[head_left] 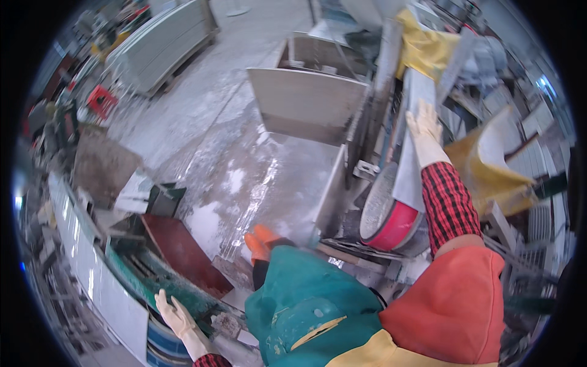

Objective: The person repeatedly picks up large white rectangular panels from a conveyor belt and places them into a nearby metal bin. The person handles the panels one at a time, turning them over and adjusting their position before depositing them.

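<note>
My right hand (pixel 426 125), in a cream rubber glove, is stretched out at the right. Its fingers lie flat on a long pale grey strip (pixel 411 177), with nothing gripped. Under the strip's near end is a round drum (pixel 400 227) with a red band. At the lower left, my left hand (pixel 176 315), gloved the same way, has its fingers apart beside a green metal trough (pixel 131 266). Whether it touches the trough I cannot tell. A dark red board (pixel 183 251) leans along the trough's inner side.
A wet floor (pixel 244 177) with white residue lies ahead, bounded by an upright grey board (pixel 309 104). Yellow sheeting (pixel 428 46) drapes over the far right. Stacked panels (pixel 159 46) and a red stool (pixel 101 101) stand far left. A long white panel (pixel 92 263) lines the left.
</note>
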The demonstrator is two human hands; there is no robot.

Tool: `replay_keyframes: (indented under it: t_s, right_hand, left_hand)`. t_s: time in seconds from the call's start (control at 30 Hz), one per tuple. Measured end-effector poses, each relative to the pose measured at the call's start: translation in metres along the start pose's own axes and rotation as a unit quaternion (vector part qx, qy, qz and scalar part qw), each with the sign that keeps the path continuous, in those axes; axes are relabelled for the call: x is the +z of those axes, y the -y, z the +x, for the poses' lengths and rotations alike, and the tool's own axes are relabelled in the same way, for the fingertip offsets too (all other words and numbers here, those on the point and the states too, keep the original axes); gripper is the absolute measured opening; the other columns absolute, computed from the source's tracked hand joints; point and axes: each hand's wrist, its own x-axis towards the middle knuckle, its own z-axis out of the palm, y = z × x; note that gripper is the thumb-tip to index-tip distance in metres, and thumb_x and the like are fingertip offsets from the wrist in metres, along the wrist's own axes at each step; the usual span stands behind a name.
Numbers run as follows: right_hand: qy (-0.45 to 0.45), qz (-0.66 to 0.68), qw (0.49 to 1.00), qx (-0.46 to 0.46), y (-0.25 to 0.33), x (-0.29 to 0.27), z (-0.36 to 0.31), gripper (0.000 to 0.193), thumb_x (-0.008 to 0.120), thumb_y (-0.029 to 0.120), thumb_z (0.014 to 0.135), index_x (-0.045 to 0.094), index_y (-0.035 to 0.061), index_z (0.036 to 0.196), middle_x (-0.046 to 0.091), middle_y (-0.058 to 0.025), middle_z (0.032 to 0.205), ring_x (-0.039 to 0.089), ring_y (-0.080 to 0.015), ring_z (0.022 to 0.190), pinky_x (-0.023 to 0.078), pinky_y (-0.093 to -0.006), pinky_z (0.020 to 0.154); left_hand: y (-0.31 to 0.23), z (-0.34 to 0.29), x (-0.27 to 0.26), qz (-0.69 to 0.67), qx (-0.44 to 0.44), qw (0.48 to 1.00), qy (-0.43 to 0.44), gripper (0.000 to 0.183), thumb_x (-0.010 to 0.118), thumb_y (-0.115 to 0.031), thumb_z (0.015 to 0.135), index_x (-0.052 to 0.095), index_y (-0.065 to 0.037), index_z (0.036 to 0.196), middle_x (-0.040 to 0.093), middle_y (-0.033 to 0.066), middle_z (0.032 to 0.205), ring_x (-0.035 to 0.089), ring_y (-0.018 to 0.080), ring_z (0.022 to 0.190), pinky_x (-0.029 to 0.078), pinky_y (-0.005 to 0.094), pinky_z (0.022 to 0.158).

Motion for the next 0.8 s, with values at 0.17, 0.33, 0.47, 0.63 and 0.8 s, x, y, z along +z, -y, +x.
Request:
replay_keyframes:
  t_s: [0.17, 0.33, 0.47, 0.63, 0.8]
  right_hand:
    - [0.037, 0.001, 0.998, 0.052, -0.018, 0.008, 0.045, 0.081, 0.061, 0.06, 0.088, 0.039, 0.0171, 0.153, 0.039, -0.0136, 0.157, 0.038, -0.0333, 0.144, 0.032, -0.0504, 0.117]
    - [0.003, -0.01, 0.999, -0.053, -0.039, 0.026, 0.071, 0.082, 0.061, 0.059, 0.089, 0.039, 0.0127, 0.152, 0.041, -0.0165, 0.155, 0.04, -0.0351, 0.142, 0.033, -0.0494, 0.117]
    - [0.0, 0.007, 0.992, -0.127, -0.022, 0.03, 0.005, 0.082, 0.062, 0.059, 0.089, 0.04, 0.0092, 0.151, 0.043, -0.0188, 0.153, 0.041, -0.0364, 0.14, 0.034, -0.0487, 0.116]
    - [0.034, 0.024, 0.986, -0.159, -0.01, 0.009, -0.096, 0.083, 0.062, 0.059, 0.089, 0.041, 0.0049, 0.149, 0.044, -0.0216, 0.151, 0.043, -0.0381, 0.138, 0.035, -0.0478, 0.115]
    - [0.092, 0.019, 0.987, -0.132, -0.018, -0.004, -0.16, 0.085, 0.063, 0.059, 0.09, 0.042, 0.0005, 0.148, 0.046, -0.0244, 0.148, 0.045, -0.0399, 0.136, 0.036, -0.0469, 0.115]
  left_hand:
    - [-0.029, 0.002, -0.008, 0.038, 0.036, 0.998, -0.039, 0.038, 0.063, -0.008, 0.089, 0.064, -0.003, 0.127, 0.06, 0.0252, 0.132, 0.053, 0.0404, 0.127, 0.04, 0.0457, 0.111]
    - [-0.034, 0.01, -0.016, 0.091, 0.082, 0.991, -0.059, 0.037, 0.067, -0.013, 0.083, 0.062, -0.004, 0.118, 0.063, 0.0242, 0.118, 0.057, 0.0426, 0.115, 0.045, 0.0504, 0.101]
    - [-0.038, 0.004, -0.028, 0.075, 0.091, 0.988, -0.102, 0.027, 0.066, -0.012, 0.082, 0.059, -0.004, 0.106, 0.062, 0.0241, 0.108, 0.056, 0.044, 0.107, 0.045, 0.0503, 0.096]
    - [-0.043, 0.003, -0.039, 0.023, 0.085, 0.992, -0.086, 0.028, 0.068, -0.01, 0.081, 0.057, -0.003, 0.105, 0.061, 0.0242, 0.108, 0.055, 0.0439, 0.105, 0.045, 0.0493, 0.094]
    - [-0.039, 0.007, -0.042, -0.008, 0.099, 0.988, -0.118, 0.022, 0.067, -0.01, 0.079, 0.054, -0.004, 0.097, 0.058, 0.021, 0.099, 0.054, 0.0416, 0.098, 0.045, 0.0487, 0.089]
